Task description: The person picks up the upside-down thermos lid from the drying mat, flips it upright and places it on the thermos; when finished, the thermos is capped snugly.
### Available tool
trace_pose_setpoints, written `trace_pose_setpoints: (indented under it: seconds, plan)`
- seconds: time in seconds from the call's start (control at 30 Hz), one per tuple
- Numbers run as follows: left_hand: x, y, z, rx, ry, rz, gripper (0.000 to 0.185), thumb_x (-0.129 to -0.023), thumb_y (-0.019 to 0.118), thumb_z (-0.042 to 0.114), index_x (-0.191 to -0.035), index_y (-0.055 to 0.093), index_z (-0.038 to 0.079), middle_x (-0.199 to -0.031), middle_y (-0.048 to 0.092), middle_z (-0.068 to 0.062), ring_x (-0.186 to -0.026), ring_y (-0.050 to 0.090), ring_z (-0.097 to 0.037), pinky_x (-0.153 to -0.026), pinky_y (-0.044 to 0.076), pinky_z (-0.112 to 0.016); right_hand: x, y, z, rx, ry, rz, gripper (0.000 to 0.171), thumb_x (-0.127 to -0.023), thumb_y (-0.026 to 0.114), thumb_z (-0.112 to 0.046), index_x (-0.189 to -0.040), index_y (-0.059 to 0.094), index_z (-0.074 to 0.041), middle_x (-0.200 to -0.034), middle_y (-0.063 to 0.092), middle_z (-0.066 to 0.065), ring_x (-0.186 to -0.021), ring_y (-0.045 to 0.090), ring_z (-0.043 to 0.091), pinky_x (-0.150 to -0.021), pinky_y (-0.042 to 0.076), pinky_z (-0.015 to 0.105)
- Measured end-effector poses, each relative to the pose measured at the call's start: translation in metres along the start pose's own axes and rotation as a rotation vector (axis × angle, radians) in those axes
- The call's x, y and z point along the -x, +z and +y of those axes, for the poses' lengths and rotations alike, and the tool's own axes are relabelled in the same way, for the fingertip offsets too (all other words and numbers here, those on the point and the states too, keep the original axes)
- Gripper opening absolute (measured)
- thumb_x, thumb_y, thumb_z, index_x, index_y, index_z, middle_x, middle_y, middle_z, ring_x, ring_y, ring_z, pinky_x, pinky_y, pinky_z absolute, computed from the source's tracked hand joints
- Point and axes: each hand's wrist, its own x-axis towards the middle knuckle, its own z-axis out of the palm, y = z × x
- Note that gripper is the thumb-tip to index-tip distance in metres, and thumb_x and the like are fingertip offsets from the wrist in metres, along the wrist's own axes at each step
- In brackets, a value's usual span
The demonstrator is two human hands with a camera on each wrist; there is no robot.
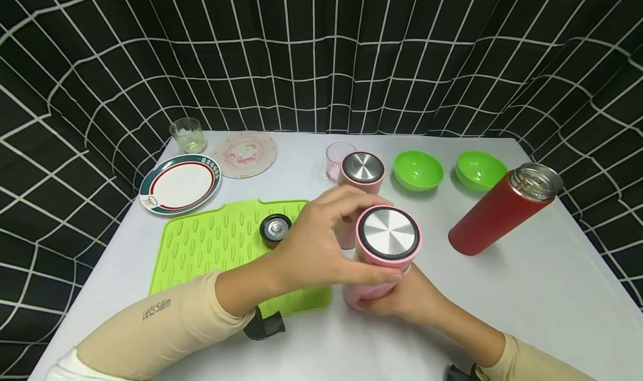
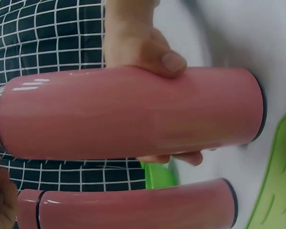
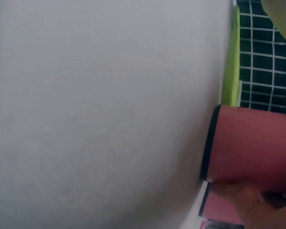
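A pink thermos (image 1: pixel 369 292) stands on the table in front of me, and my right hand (image 1: pixel 414 297) grips its lower body. At its top, my left hand (image 1: pixel 326 241) holds the pink lid (image 1: pixel 389 232), which has a brushed steel disc and a black ring, between thumb and fingers. In the left wrist view, the pink thermos (image 2: pixel 133 114) crosses the frame, with a metallic band at its lid end. Right behind it stands a second pink thermos (image 1: pixel 363 172) with its lid on. The right wrist view shows the black base edge of the held thermos (image 3: pixel 252 148).
An uncapped red thermos (image 1: pixel 502 213) stands at the right. Two green bowls (image 1: pixel 418 170) and a clear glass (image 1: pixel 337 158) are behind. At the left lie a green mat (image 1: pixel 201 252) bearing an upturned lid (image 1: pixel 276 227), a rimmed plate (image 1: pixel 181 183), a pink-patterned disc (image 1: pixel 246 154) and another glass (image 1: pixel 188 135).
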Motion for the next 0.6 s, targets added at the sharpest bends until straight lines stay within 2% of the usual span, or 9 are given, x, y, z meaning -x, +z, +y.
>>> trace_pose_setpoints:
  seconds: [0.1, 0.2, 0.37, 0.47, 0.6]
  plan:
    - [0.0, 0.002, -0.004, -0.039, 0.01, -0.014, 0.067, -0.06, 0.095, 0.027, -0.119, 0.067, 0.013, -0.112, 0.06, 0.009, -0.103, 0.056, -0.009, -0.091, 0.048, -0.028, -0.005, 0.001, 0.0, 0.034, -0.035, -0.012, 0.06, -0.065, 0.09, -0.007, -0.113, 0.057, -0.019, -0.104, 0.061, 0.001, -0.092, 0.06, 0.021, -0.08, 0.051, 0.032]
    - [0.001, 0.002, -0.009, -0.07, 0.012, -0.022, 0.067, -0.061, 0.095, 0.029, -0.12, 0.066, 0.014, -0.112, 0.06, 0.009, -0.104, 0.055, -0.007, -0.093, 0.047, -0.028, -0.008, 0.001, 0.001, 0.063, -0.041, -0.014, 0.059, -0.063, 0.09, -0.007, -0.111, 0.058, -0.021, -0.102, 0.061, -0.001, -0.091, 0.059, 0.019, -0.08, 0.05, 0.031]
    - [0.006, 0.003, -0.016, -0.1, -0.035, -0.055, 0.069, -0.06, 0.095, 0.031, -0.121, 0.067, 0.015, -0.115, 0.062, 0.011, -0.109, 0.053, -0.004, -0.094, 0.046, -0.027, -0.009, 0.004, 0.004, 0.03, -0.059, -0.055, 0.055, -0.064, 0.087, -0.003, -0.107, 0.059, -0.02, -0.097, 0.062, -0.001, -0.086, 0.059, 0.019, -0.076, 0.05, 0.031]
    - [0.008, 0.005, -0.02, -0.088, -0.058, -0.076, 0.069, -0.062, 0.094, 0.03, -0.123, 0.066, 0.014, -0.117, 0.062, 0.012, -0.113, 0.052, -0.004, -0.096, 0.044, -0.026, -0.008, 0.004, 0.006, 0.025, -0.09, -0.067, 0.052, -0.063, 0.087, -0.001, -0.102, 0.059, -0.021, -0.091, 0.061, -0.002, -0.08, 0.059, 0.018, -0.07, 0.051, 0.031]
    - [0.008, 0.007, -0.024, -0.035, -0.044, -0.113, 0.072, -0.064, 0.093, 0.025, -0.128, 0.061, 0.01, -0.118, 0.064, 0.008, -0.113, 0.054, -0.003, -0.096, 0.046, -0.025, -0.007, 0.003, 0.009, 0.04, -0.111, -0.054, 0.053, -0.061, 0.088, 0.001, -0.1, 0.06, -0.023, -0.091, 0.061, -0.003, -0.079, 0.059, 0.016, -0.069, 0.051, 0.03]
